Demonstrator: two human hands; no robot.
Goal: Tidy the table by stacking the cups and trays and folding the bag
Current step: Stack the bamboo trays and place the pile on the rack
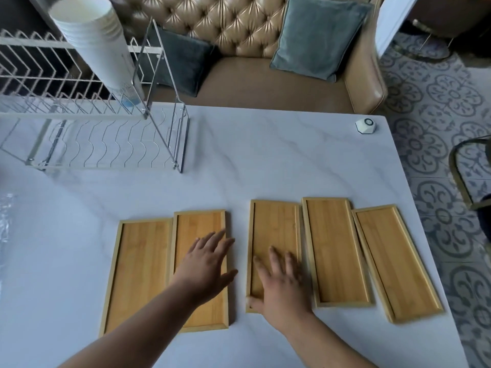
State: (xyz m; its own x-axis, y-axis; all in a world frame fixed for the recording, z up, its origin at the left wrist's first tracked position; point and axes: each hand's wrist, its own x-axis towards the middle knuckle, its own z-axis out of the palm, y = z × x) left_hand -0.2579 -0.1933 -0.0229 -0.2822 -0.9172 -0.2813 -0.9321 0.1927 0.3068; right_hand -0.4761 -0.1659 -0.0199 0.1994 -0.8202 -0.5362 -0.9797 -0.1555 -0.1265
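My right hand [279, 285] lies flat, fingers spread, on the middle tray [273, 229]; my left hand [207, 264] hovers open over the second tray [198, 224].

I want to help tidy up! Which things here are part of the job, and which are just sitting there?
For the job: five wooden trays, the stack of cups, the plastic bag at the left edge.

Just sitting there: wire rack, small white gadget, sofa, cushions.

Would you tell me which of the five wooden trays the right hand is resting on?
The middle tray, third from either end; the right hand lies flat on its near part, with a gap of bare table on its left.
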